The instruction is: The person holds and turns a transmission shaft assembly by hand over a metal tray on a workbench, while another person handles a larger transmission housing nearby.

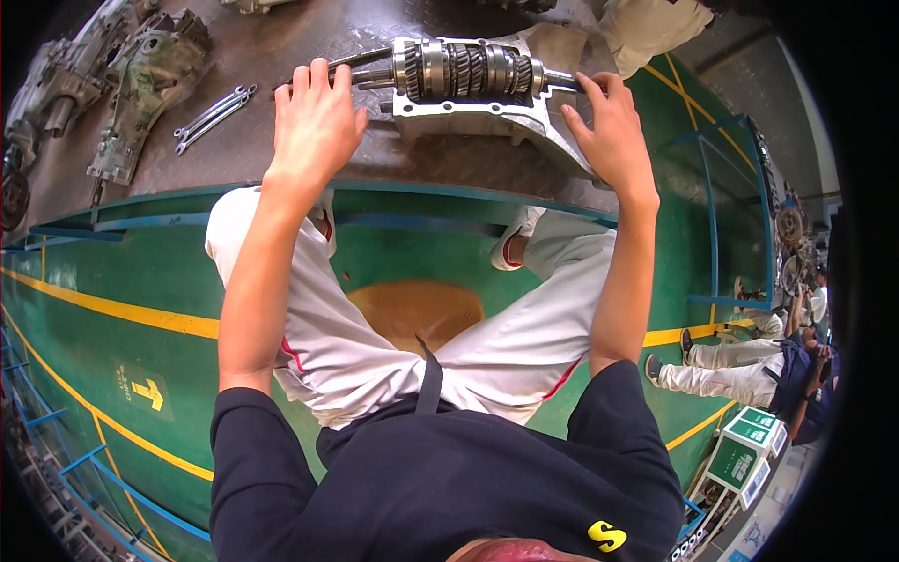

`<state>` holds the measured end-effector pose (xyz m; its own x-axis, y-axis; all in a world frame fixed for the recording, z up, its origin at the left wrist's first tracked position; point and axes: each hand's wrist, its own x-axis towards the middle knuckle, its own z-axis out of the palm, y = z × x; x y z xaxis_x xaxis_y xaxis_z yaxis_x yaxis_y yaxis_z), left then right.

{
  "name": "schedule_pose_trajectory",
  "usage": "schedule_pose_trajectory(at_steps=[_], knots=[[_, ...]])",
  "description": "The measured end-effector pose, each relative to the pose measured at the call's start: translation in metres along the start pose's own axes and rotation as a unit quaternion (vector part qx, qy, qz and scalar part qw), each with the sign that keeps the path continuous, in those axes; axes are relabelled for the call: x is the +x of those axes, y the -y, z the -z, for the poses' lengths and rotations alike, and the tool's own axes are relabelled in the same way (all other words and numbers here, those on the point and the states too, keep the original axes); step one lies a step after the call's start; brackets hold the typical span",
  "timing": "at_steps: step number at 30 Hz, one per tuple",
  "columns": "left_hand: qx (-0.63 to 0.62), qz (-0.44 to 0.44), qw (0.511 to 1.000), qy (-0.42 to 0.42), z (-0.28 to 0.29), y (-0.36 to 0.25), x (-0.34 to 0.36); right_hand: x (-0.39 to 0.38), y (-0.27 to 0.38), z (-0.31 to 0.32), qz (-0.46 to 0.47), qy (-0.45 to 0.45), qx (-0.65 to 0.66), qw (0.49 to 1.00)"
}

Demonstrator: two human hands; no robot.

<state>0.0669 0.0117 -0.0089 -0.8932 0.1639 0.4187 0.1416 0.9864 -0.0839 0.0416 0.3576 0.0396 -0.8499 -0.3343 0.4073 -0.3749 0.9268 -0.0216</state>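
A gear shaft assembly (468, 70) with several steel gears lies in an opened silver gearbox housing (468, 120) on the metal-topped table. My left hand (318, 126) is over the thin shafts sticking out at the assembly's left end, fingers curled over them; its fingertips are partly hidden. At the opposite end, my right hand (613, 136) has thumb and fingers around the narrow shaft end. A long dark rod (361, 58) runs past my left fingers toward the housing.
Several combination wrenches (213, 117) lie left of my left hand. Beyond them sit dirty gearbox castings (150, 80). The table's blue frame edge (412, 187) passes above my knees. A person (651, 33) stands by the far right corner; others (768, 365) are farther right.
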Motion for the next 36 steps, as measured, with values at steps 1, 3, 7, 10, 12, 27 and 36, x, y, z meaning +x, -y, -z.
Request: schedule_pose_trajectory(at_steps=[1, 3, 7, 10, 12, 27, 36], knots=[[-0.005, 0.005, 1.0, 0.008, 0.001, 0.001, 0.0, 0.0, 0.0, 0.0, 0.002, -0.003, -0.003, 1.0], [-0.02, 0.013, 1.0, 0.019, 0.001, 0.001, 0.004, 0.002, -0.001, -0.003, 0.012, -0.019, 0.007, 1.0], [-0.058, -0.005, 0.998, -0.002, 0.002, 0.003, 0.014, 0.008, -0.014, -0.004, 0.051, -0.047, 0.031, 0.997], [-0.049, -0.023, 0.999, -0.007, -0.002, -0.004, 0.012, -0.003, -0.02, -0.01, 0.03, -0.055, 0.037, 0.997], [-0.029, -0.016, 0.999, -0.008, 0.002, -0.005, 0.007, -0.005, -0.012, -0.008, 0.015, -0.047, 0.029, 0.998], [-0.04, 0.044, 0.997, 0.042, -0.007, -0.005, 0.0, -0.007, 0.001, -0.015, -0.021, -0.021, 0.019, 0.999], [-0.014, 0.054, 0.997, 0.061, -0.007, -0.017, 0.003, 0.0, -0.005, -0.012, -0.023, -0.027, 0.028, 0.999]])
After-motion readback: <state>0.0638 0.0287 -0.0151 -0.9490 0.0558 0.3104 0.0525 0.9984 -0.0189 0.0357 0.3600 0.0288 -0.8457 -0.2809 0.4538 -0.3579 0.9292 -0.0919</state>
